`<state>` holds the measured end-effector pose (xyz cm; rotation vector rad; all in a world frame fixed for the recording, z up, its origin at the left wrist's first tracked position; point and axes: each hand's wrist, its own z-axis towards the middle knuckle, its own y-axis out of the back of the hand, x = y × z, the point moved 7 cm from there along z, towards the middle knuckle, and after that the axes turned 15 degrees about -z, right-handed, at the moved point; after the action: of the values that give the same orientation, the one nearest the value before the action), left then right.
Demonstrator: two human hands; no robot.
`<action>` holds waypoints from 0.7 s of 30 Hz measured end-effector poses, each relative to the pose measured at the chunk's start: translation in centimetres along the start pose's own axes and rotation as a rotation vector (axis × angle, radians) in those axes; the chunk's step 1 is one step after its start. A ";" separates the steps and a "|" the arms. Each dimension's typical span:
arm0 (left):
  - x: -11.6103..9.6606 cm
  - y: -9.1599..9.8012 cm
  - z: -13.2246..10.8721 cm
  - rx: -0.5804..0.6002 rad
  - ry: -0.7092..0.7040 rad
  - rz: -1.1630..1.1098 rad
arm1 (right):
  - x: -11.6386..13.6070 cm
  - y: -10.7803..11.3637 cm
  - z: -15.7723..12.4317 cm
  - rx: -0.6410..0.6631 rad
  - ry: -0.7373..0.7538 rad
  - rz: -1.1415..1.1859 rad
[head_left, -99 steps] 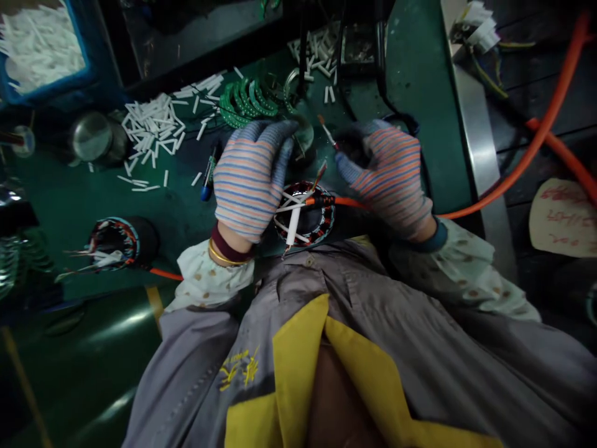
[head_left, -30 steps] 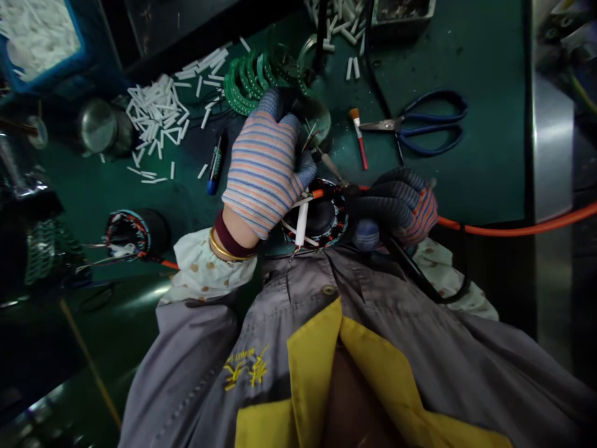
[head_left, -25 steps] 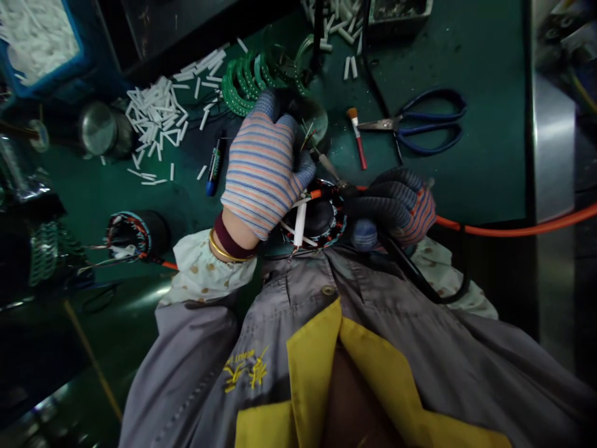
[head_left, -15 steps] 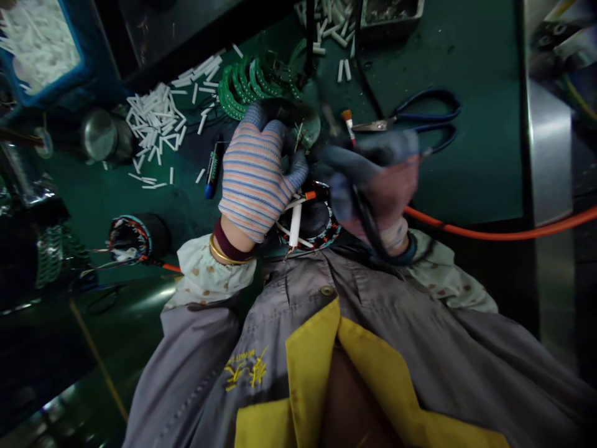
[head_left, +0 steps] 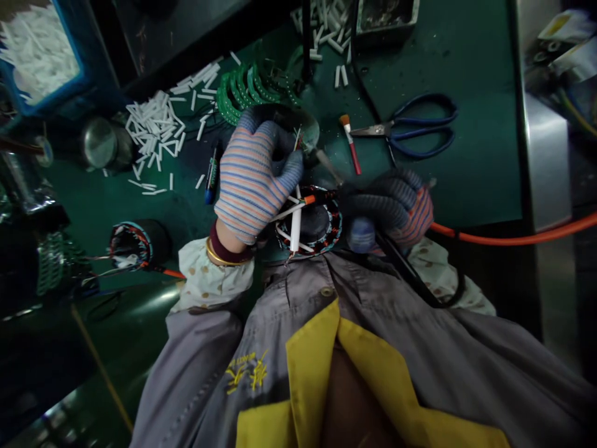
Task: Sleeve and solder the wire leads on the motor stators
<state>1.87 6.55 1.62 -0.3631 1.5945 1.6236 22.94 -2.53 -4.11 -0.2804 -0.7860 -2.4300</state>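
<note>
My left hand, in a striped knit glove with grey rubber fingertips, stands over a wound motor stator. Its fingers close on thin wire ends rising from the stator. White sleeves and an orange-tipped lead lie across the stator's top. My right hand, its palm dark-coated, grips a black-handled tool with a metal tip, which points up past the stator. The stator's far side is partly hidden behind my hands.
Blue-handled scissors and a red-handled brush lie on the green bench. Loose white sleeves, green coils, a second stator and a blue-rimmed bin stand left. An orange cable runs right.
My right hand has come back down from above the stator to its right side, with the tool still in it. The left hand has barely moved.
</note>
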 end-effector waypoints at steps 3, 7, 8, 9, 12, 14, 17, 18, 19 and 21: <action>0.5 0.1 0.6 0.065 0.016 0.030 | -0.6 -0.1 -1.1 0.241 0.128 0.089; 1.0 0.3 1.1 0.124 0.072 0.008 | -2.0 -1.9 -2.3 0.635 0.074 0.014; 0.9 0.4 1.1 0.125 0.077 -0.001 | -2.0 -2.0 -2.3 0.641 0.075 0.015; 0.8 0.4 1.1 0.121 0.080 -0.010 | -1.9 -2.0 -2.3 0.628 0.077 0.026; 0.7 0.2 0.6 0.099 0.093 -0.017 | -1.7 -2.0 -2.4 0.590 0.049 0.044; 0.9 0.1 0.2 0.072 0.102 -0.021 | -1.8 -2.2 -2.7 0.630 0.027 0.010; 1.8 -0.2 -0.3 0.046 0.121 -0.078 | -1.9 -1.9 -3.0 0.660 0.059 0.000; 2.2 -0.4 -0.5 0.044 0.123 -0.100 | -1.8 -1.6 -3.0 0.635 0.077 0.013; 2.4 -0.5 -0.6 0.038 0.119 -0.115 | -1.6 -1.2 -2.8 0.583 0.092 0.028; 2.5 -0.7 -0.8 0.025 0.102 -0.108 | -1.1 -0.5 -2.3 0.423 0.092 0.055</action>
<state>0.54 6.61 -0.75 -0.5174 1.6409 1.5227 23.46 -3.07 -6.59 -0.0253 -1.2026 -2.1427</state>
